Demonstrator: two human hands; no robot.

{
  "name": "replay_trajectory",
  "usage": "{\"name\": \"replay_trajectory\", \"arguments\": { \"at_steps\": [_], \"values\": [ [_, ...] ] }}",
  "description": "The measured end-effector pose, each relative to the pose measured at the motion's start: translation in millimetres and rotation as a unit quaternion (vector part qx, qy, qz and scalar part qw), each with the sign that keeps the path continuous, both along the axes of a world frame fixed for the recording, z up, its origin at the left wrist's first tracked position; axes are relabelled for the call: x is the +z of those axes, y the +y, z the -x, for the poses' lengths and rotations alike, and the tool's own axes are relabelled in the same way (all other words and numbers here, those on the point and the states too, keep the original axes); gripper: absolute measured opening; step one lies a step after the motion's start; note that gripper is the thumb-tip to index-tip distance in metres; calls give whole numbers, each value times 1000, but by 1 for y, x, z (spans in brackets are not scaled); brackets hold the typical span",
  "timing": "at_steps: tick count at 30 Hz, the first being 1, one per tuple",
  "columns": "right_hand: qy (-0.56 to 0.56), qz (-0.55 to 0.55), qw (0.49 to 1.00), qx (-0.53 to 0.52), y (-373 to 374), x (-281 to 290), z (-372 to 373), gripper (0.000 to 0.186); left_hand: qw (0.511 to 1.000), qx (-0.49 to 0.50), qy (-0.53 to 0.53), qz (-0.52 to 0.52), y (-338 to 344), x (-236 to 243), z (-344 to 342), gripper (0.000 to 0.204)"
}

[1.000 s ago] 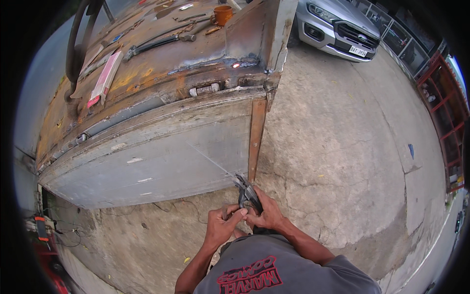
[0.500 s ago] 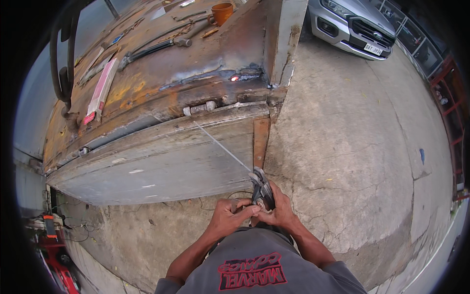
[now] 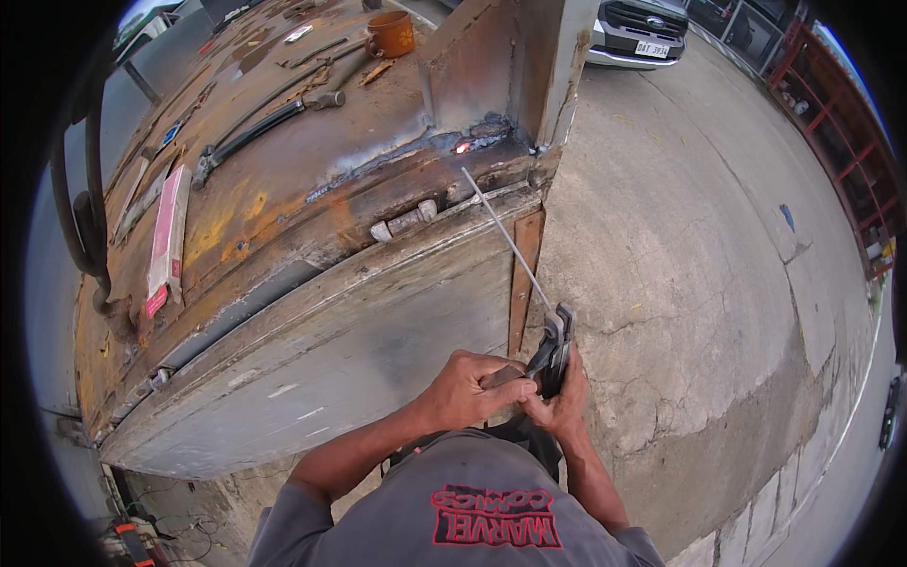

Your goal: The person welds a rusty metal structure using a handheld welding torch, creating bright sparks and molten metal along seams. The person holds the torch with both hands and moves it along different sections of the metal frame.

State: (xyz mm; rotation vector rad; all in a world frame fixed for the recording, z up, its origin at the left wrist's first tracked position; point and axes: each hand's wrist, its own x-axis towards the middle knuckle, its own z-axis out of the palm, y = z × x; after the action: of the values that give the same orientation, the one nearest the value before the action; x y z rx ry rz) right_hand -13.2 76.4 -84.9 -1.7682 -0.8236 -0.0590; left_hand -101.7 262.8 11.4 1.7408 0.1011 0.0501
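My right hand (image 3: 564,399) is wrapped round a dark welding electrode holder (image 3: 550,352) in front of my body. A thin grey welding rod (image 3: 511,242) sticks out of its jaws, up and to the left. The rod's tip is just short of a small glowing spot (image 3: 462,147) on the rusty steel bed, apart from it as far as I can see. My left hand (image 3: 465,389) is closed on a brownish lever-like part at the holder's side, its thumb close to my right hand. A rough grey weld bead (image 3: 378,163) runs left from the glow.
On the bed (image 3: 274,161) lie a hammer (image 3: 269,123), a pink-and-white rod box (image 3: 168,227) and an orange mug (image 3: 390,34). A steel post (image 3: 557,76) rises at the corner. The grey side panel (image 3: 321,369) hangs below. A car (image 3: 638,33) stands on the concrete beyond.
Both hands and the electrode holder have moved right and slightly up in view. The rod tip is now much nearer the glowing spot. My left hand now grips the brownish part more plainly.
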Motion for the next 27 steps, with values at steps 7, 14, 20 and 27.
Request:
{"name": "replay_trajectory", "arguments": {
  "at_steps": [7,14,20,27],
  "values": [
    [21,-13,990,-139,62,13,102,96,988,-116,-41,-92,74,12,48,28],
    [75,-25,973,-216,106,46,141,81,972,-178,-19,-152,112,41,52,28],
    [91,-16,977,-194,124,50,128,92,966,-192,29,-172,135,45,36,25],
    [6,-20,984,-176,133,45,108,94,960,-203,62,-183,153,45,27,27]
  ]
}}
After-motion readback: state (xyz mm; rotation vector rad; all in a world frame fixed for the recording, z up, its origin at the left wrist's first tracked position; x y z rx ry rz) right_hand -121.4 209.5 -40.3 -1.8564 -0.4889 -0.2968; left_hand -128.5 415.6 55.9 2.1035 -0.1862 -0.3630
